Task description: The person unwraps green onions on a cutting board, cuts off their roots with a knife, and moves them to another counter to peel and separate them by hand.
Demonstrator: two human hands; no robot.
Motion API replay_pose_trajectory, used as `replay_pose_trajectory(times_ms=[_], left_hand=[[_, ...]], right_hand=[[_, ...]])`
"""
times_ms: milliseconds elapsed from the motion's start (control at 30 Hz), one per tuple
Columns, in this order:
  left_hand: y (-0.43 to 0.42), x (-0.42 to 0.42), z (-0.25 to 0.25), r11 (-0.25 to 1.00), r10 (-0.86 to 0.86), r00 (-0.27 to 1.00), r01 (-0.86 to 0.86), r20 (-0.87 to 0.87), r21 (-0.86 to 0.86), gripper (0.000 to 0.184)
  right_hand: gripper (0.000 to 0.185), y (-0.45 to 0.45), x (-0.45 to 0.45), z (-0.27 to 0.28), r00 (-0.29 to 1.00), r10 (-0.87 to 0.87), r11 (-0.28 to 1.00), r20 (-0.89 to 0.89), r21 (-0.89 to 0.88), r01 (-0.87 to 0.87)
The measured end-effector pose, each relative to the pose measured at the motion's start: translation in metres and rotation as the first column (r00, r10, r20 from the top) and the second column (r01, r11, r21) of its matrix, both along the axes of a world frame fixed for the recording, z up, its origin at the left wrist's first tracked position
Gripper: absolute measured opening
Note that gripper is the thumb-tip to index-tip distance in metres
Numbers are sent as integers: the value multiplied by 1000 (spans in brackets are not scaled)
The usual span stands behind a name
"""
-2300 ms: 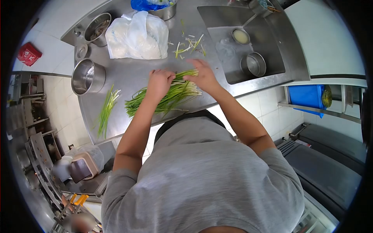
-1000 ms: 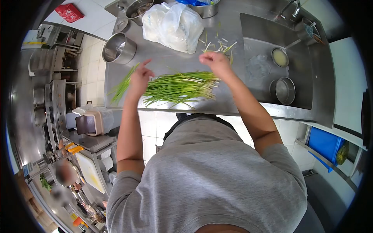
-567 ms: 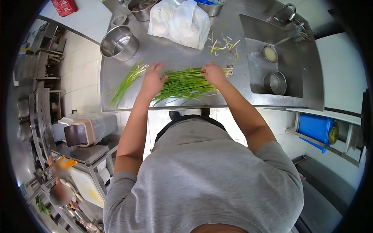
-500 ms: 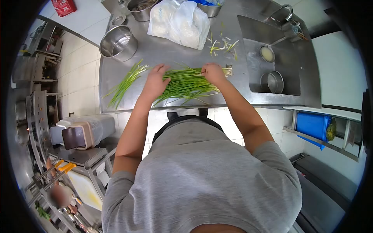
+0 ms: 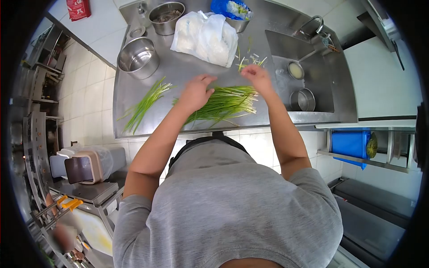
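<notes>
Stalk pile: lay on the counter in front of you; pale ends to your right, green tips left. Places below go by it.
Left hand: over the pile's left part, fingers loosely spread, thumb apart; no grip seen, contact with stalks unclear.
Right hand: at the pile's far right corner, fingertips bunched together; couldn't tell if you pinched anything.
Small bunch: left of the pile, apart from it.
Scraps: beyond the pile's right end, near your right fingertips.
Tangle risk: stalks crossed and lay loose, so pulling one could have dragged its neighbours out of line.
Mixing risk: scraps sat close to the pale ends; a brush of your right hand might have knocked bits back in.
Spill risk: the pile's near side lay close to the counter's front edge; a sweep toward you could have dropped stalks.
Edges: sink right of the pile, a strip of counter between.
Room: some sideways space between pile and small bunch; white bag beyond the pile and steel pot beyond-left limited your reach.
</notes>
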State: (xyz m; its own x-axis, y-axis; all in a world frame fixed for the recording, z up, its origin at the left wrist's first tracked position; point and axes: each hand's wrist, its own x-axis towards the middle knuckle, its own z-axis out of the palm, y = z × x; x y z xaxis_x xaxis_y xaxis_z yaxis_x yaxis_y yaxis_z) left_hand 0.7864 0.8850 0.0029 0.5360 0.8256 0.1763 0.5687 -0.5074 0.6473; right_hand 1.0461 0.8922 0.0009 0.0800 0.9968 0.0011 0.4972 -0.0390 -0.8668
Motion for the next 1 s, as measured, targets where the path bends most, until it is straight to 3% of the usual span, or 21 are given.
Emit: replay_pose_trajectory(times_ms=[33, 133, 233, 267, 300, 367, 467, 567, 600, 700, 767, 800, 833, 900, 1000], left_hand=[[3, 5, -4, 1000, 4, 1000, -5, -25, -17, 36], [13, 24, -29, 998, -2, 995, -5, -98, -69, 32], [25, 46, -64, 998, -24, 985, 13, -168, -62, 29], [26, 52, -75, 999, -11, 982, 3, -191, -39, 29], [27, 58, -81, 1000, 2, 977, -5, -215, -17, 29], [28, 66, -83, 998, 10, 967, -26, -253, -59, 29], [22, 73, -80, 998, 53, 962, -60, -267, -19, 27], [12, 80, -75, 984, 144, 951, -110, -274, 137, 22], [10, 83, -73, 972, 178, 945, -126, -275, 199, 20], [14, 90, -43, 986, 169, 944, -162, -285, 48, 18], [14, 99, -20, 967, 181, 967, -208, -181, -146, 18], [14, 104, -14, 946, 189, 974, -215, -128, -244, 18], [14, 106, -12, 980, 149, 980, -164, -130, -114, 20], [12, 114, 7, 958, 158, 971, -195, -182, -210, 20], [9, 117, 30, 923, 190, 973, -222, -129, -315, 21]], right_hand=[[15, 3, 6, 8, 997, -71, 997, -20, 26, 71], [17, 30, 48, -20, 851, -247, 930, 464, 359, 74], [13, 35, 53, -76, 883, -44, 890, 467, 420, -178], [11, 33, 47, -82, 856, 165, 958, 490, 128, -258], [9, 22, 30, -76, 813, 371, 929, 449, -175, -327], [10, 8, 15, -88, 738, 474, 881, 480, -247, -404], [10, 5, 13, -97, 759, 441, 890, 479, -123, -439], [8, 19, 28, -92, 817, 482, 856, 316, 28, -516], [9, 23, 33, -83, 840, 497, 861, 218, -1, -509], [10, 30, 42, -44, 865, 499, 861, -57, -76, -503], [12, 29, 44, -28, 855, 477, 858, -203, -101, -503], [12, 29, 44, -26, 852, 500, 852, -157, -86, -516], [12, 29, 43, -24, 848, 518, 847, -112, -71, -527], [10, 31, 45, -20, 845, 527, 847, -94, -22, -531], [9, 37, 53, -23, 807, 468, 851, -361, -64, -522]])
